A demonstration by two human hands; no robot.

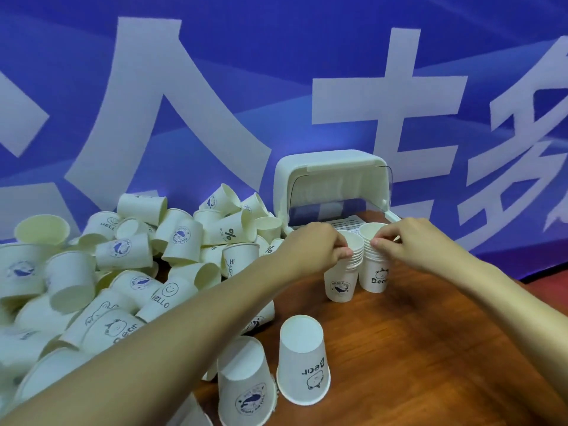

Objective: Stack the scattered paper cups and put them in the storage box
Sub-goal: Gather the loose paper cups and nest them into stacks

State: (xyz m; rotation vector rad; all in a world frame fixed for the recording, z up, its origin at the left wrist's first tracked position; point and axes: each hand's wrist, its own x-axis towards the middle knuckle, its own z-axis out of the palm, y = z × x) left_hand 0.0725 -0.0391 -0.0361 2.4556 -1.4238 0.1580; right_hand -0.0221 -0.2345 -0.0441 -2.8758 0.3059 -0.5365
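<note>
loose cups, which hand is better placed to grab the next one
Left, likely: the left hand is beside the loose cups; the right hand holds the right stack, farther away.

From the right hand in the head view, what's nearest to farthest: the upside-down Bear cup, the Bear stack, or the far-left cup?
1. Bear stack, pinched at its rim by the right hand.
2. Upside-down Bear cup, in front, toward the person.
3. Far-left cup, lying away at the left edge.

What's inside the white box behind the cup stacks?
The storage box shows its white slatted floor, with no cups on it. The left hand with the whale stack and the right hand with the Bear stack hide its front.
</note>
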